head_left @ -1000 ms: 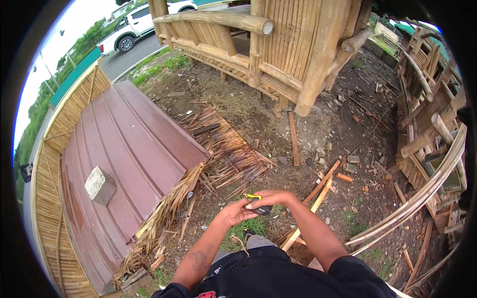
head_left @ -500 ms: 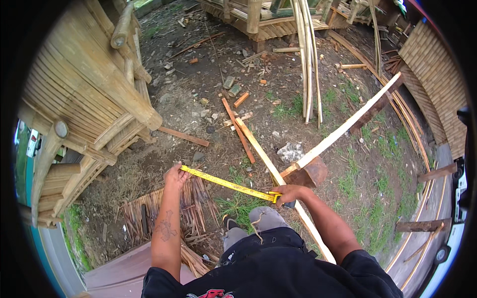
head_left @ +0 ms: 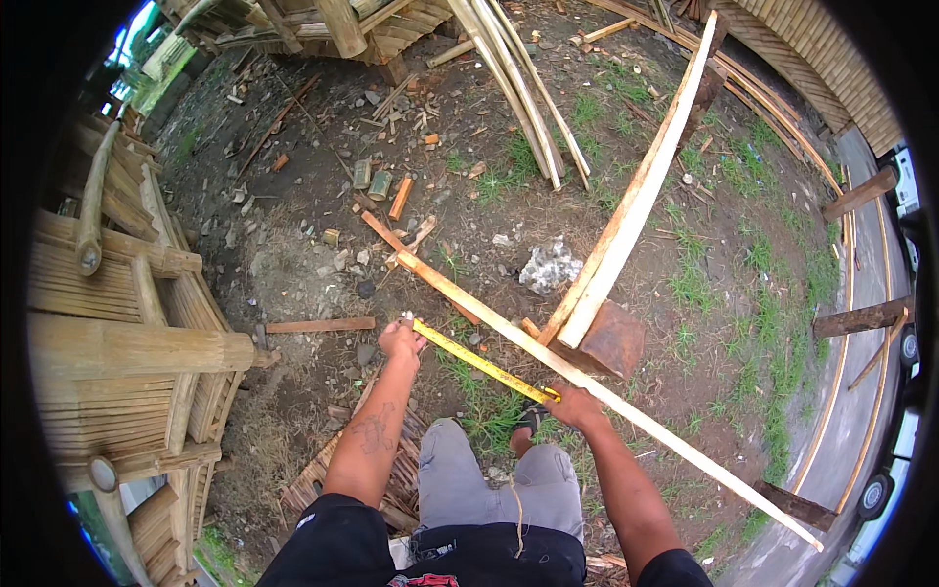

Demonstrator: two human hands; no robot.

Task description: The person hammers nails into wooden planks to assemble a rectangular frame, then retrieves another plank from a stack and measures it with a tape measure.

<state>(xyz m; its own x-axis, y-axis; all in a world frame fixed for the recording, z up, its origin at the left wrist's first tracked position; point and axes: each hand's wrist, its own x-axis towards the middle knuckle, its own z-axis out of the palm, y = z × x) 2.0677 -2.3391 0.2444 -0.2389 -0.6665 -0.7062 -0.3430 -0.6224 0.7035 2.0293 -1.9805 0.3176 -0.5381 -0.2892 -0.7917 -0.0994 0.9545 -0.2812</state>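
Observation:
A yellow tape measure (head_left: pixel 484 364) is stretched between my hands, its blade drawn out almost straight. My left hand (head_left: pixel 399 338) pinches the blade's free end. At the other end my right hand (head_left: pixel 579 407) is closed around the case, which is mostly hidden by the fingers. Just beyond the tape lies a long, narrow wood strip (head_left: pixel 626 403), slanting from upper left to lower right. The blade runs roughly alongside it, with a gap between them. My right hand is close to the strip's near edge; whether it touches cannot be made out.
A pale squared timber (head_left: pixel 641 196) rests with its near end on a reddish-brown block (head_left: pixel 616 340), beside a whitish rock (head_left: pixel 550 268). Bamboo poles (head_left: pixel 514 88) lean at the back. A bamboo structure (head_left: pixel 137 347) stands left. Wood scraps and grass tufts dot the ground.
My view has turned, so the surroundings appear swung round. My right hand has moved off the wood strip to its near side, and the tape now lies nearly parallel to the strip.

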